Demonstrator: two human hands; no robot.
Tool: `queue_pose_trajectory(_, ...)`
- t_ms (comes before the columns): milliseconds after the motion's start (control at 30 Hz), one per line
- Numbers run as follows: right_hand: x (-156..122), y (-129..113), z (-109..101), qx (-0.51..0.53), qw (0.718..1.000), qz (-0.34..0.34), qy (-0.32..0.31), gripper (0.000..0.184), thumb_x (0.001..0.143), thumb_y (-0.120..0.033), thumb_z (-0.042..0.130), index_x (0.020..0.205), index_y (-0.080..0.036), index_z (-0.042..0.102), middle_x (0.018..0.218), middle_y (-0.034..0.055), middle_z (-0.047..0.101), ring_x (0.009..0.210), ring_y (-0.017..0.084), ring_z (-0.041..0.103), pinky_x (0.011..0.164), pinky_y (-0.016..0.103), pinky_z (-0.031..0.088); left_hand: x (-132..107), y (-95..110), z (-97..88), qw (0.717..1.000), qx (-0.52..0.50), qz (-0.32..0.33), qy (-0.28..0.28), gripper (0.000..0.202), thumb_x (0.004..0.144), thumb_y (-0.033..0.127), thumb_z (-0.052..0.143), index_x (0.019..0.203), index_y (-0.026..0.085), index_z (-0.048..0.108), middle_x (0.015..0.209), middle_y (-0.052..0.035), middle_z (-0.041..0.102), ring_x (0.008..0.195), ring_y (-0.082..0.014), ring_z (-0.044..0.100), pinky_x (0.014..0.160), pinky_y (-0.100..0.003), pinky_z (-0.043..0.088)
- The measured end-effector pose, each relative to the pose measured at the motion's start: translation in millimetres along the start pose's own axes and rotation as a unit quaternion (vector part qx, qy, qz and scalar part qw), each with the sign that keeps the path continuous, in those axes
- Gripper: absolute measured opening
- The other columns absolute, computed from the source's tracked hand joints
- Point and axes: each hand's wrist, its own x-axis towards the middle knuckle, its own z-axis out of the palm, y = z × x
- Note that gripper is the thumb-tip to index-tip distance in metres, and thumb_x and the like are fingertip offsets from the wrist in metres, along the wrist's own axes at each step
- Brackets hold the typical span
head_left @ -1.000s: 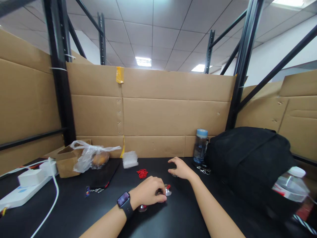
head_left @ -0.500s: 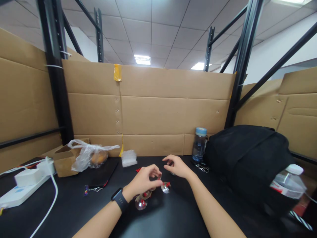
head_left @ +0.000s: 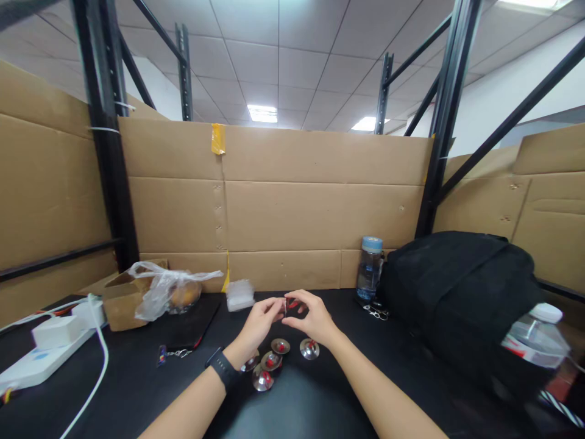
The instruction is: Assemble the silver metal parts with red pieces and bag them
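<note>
My left hand (head_left: 261,322) and my right hand (head_left: 314,315) meet above the table, fingertips close together. Between them is a small metal cymbal (head_left: 286,306) seen nearly edge-on, with red cord on its right-hand side. Both hands pinch at it; fingers hide much of it. On the table below lie several more small shiny cymbals with red centres. One cymbal (head_left: 309,349) sits apart, under my right wrist. Others cluster near my left wrist, including a front cymbal (head_left: 262,378) and a back cymbal (head_left: 280,346). A dark watch (head_left: 222,367) is on my left wrist.
Behind the hands lies a translucent white packet (head_left: 240,295). At left are a bagged orange item (head_left: 183,294), a cardboard box (head_left: 119,305) and a white power strip (head_left: 43,360). A water bottle (head_left: 368,268) and black backpack (head_left: 457,299) stand at right.
My right hand has moved left to meet my left hand, which has shifted slightly left and up off the cluster. The cymbals on the table show more fully now.
</note>
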Motion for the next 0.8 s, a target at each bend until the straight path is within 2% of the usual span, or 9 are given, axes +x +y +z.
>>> queue_pose_trajectory(133, -1, 1, -1, 0.004, 1.0, -0.007, -0.014, 0.052, 0.069, -0.034, 0.086, 0.116, -0.024, 0.068, 0.107, 0.0062, 0.068, 0.092, 0.02, 0.065, 0.074, 0.031, 0.054, 1, -4, -1.8, 0.998, 0.044, 0.033, -0.017, 0.031, 0.078, 0.041, 0.072, 0.091, 0.013, 0.071, 0.091, -0.0089, 0.073, 0.084, -0.0205, 0.067, 0.079, -0.03, 0.052)
queue_pose_trajectory(233, -2, 3, 1, 0.024, 0.999, 0.002, -0.032, 0.052, 0.068, -0.032, 0.085, 0.116, -0.024, 0.068, 0.107, 0.0062, 0.067, 0.09, 0.019, 0.065, 0.076, 0.031, 0.055, 2, -6, -2.3, 0.998, 0.056, 0.021, -0.025, 0.025, 0.078, 0.035, 0.069, 0.088, 0.012, 0.071, 0.085, -0.0081, 0.074, 0.076, -0.0188, 0.066, 0.073, -0.028, 0.052)
queue_pose_trajectory(367, 0, 13, -5, 0.056, 0.997, 0.034, -0.036, 0.049, 0.07, -0.031, 0.083, 0.115, -0.021, 0.066, 0.105, 0.0061, 0.065, 0.086, 0.018, 0.065, 0.071, 0.028, 0.055, 4, -7, -13.5, 0.989, 0.145, 0.014, 0.031, 0.016, 0.075, 0.028, 0.067, 0.08, 0.013, 0.07, 0.075, -0.0059, 0.072, 0.067, -0.0172, 0.065, 0.066, -0.026, 0.05)
queue_pose_trajectory(433, 1, 24, -16, 0.016, 0.998, 0.055, -0.029, 0.046, 0.071, -0.03, 0.081, 0.113, -0.02, 0.067, 0.104, 0.0065, 0.065, 0.085, 0.017, 0.064, 0.068, 0.027, 0.053, 5, -6, -26.3, 0.971, 0.232, 0.031, 0.048, 0.013, 0.075, 0.025, 0.064, 0.08, 0.014, 0.07, 0.073, -0.0046, 0.072, 0.067, -0.017, 0.066, 0.065, -0.025, 0.049)
queue_pose_trajectory(533, 0, 45, -42, -0.139, 0.986, 0.09, -0.021, 0.038, 0.066, -0.024, 0.081, 0.103, -0.018, 0.072, 0.093, 0.0056, 0.066, 0.078, 0.017, 0.061, 0.075, 0.03, 0.05, 7, -6, -49.4, 0.928, 0.366, 0.063, 0.02, 0.013, 0.078, 0.023, 0.061, 0.082, 0.017, 0.072, 0.076, -0.0038, 0.073, 0.07, -0.0172, 0.067, 0.068, -0.025, 0.048)
queue_pose_trajectory(600, -3, 60, -60, -0.211, 0.968, 0.126, -0.042, 0.033, 0.065, -0.027, 0.082, 0.096, -0.017, 0.074, 0.09, 0.0062, 0.067, 0.078, 0.018, 0.061, 0.076, 0.031, 0.048, 7, -9, -62.1, 0.902, 0.427, 0.066, -0.002, 0.014, 0.079, 0.024, 0.061, 0.082, 0.018, 0.074, 0.079, -0.0043, 0.074, 0.074, -0.0181, 0.067, 0.071, -0.025, 0.047)
queue_pose_trajectory(700, -9, 77, -76, -0.233, 0.948, 0.192, -0.102, 0.036, 0.062, -0.032, 0.084, 0.094, -0.017, 0.076, 0.089, 0.0064, 0.071, 0.077, 0.019, 0.063, 0.071, 0.029, 0.047, 7, -17, -71.3, 0.879, 0.474, 0.038, -0.033, 0.015, 0.078, 0.023, 0.061, 0.082, 0.02, 0.075, 0.079, -0.0046, 0.075, 0.074, -0.0184, 0.067, 0.069, -0.025, 0.045)
queue_pose_trajectory(800, -14, 89, -78, -0.219, 0.933, 0.234, -0.161, 0.04, 0.059, -0.03, 0.085, 0.096, -0.017, 0.076, 0.088, 0.0055, 0.073, 0.075, 0.018, 0.064, 0.068, 0.027, 0.046, 6, -20, -70.4, 0.863, 0.505, 0.015, -0.032, 0.016, 0.079, 0.024, 0.061, 0.084, 0.021, 0.076, 0.081, -0.0048, 0.075, 0.076, -0.0185, 0.067, 0.066, -0.024, 0.043)
